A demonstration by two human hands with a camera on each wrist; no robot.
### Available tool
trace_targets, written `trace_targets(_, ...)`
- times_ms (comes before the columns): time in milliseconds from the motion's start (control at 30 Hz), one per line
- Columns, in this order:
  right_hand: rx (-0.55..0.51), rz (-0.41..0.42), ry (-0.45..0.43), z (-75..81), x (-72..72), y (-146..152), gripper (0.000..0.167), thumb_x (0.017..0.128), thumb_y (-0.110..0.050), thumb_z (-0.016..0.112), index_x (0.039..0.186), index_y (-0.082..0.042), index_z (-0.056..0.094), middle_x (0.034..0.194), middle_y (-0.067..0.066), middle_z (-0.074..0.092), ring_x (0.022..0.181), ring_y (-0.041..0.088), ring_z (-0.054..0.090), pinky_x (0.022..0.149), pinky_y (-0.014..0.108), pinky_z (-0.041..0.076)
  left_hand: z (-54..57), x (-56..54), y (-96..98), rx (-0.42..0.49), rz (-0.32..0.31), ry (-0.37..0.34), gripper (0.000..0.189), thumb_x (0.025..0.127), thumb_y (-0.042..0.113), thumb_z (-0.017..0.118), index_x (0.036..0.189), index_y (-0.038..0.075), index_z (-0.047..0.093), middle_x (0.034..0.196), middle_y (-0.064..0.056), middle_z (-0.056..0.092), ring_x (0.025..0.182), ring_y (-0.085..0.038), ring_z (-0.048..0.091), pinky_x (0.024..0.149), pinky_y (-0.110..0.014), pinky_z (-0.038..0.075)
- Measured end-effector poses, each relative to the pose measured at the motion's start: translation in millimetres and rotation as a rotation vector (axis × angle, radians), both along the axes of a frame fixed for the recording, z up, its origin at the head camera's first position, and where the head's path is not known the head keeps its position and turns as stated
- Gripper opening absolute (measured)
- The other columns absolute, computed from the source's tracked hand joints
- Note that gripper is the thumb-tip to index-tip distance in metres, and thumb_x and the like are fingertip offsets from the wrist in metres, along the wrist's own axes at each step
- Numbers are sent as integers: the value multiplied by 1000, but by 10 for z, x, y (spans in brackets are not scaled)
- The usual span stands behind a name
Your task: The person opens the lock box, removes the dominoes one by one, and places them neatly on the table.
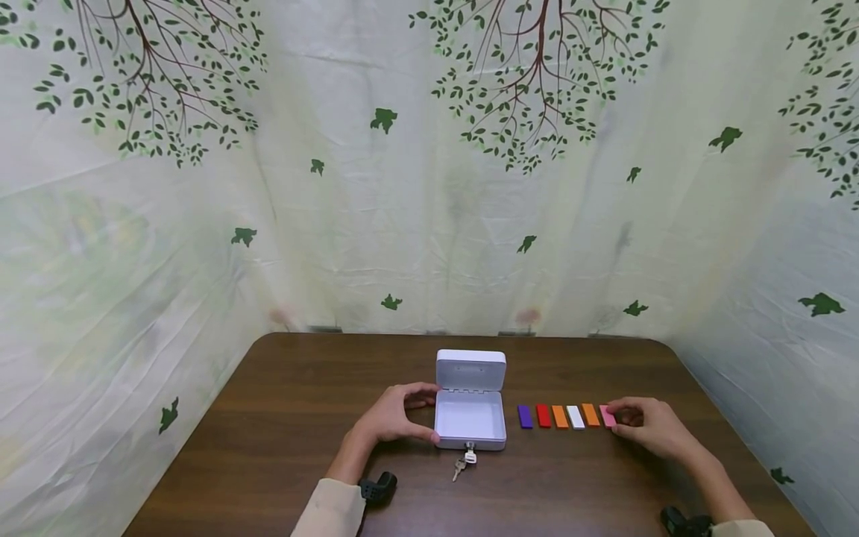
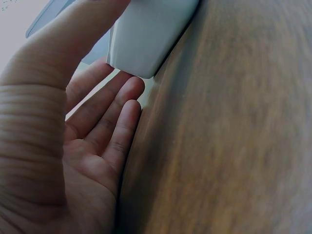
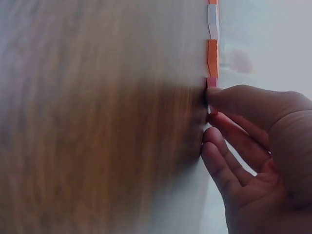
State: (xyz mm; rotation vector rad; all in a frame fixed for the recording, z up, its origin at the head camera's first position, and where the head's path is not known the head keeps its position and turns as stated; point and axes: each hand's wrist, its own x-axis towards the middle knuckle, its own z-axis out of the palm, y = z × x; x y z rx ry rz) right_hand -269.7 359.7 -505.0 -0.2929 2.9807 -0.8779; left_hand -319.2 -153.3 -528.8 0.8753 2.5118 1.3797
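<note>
A small white cash box stands on the table with its lid raised and its inside bare. My left hand holds the box's left side, thumb at the front corner and index finger near the hinge. In the left wrist view the other fingers lie low beside the box. To the right, my right hand pinches a pink block at the right end of a row. The pink block is partly hidden by the thumb in the right wrist view.
Left of the pink block, the row holds orange, white, orange, red and purple blocks. Keys hang from the box's front lock. A leaf-patterned curtain stands behind the brown table.
</note>
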Motion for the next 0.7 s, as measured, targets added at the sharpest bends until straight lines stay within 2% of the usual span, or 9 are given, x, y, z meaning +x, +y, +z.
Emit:
trace_targets(333,28,-44,-27,-57,-22,-4,33,85,-23,84,115,-12,74,101,4,70,87,18,61,74,33,54,-11,-8,10,-12,5,-12,84,68,45,96,140,22,61,135,10,66,123,-9,64,108,-29,52)
trace_targets(700,-6,-47,-5,-49,26,-18,38,84,-20,85,118,-9,71,110,8,71,91,19,63,77,36,56,-32,-12,-5,14,-8,-9,83,68,41,97,140,20,61,133,9,66,122,-10,65,108,-27,52)
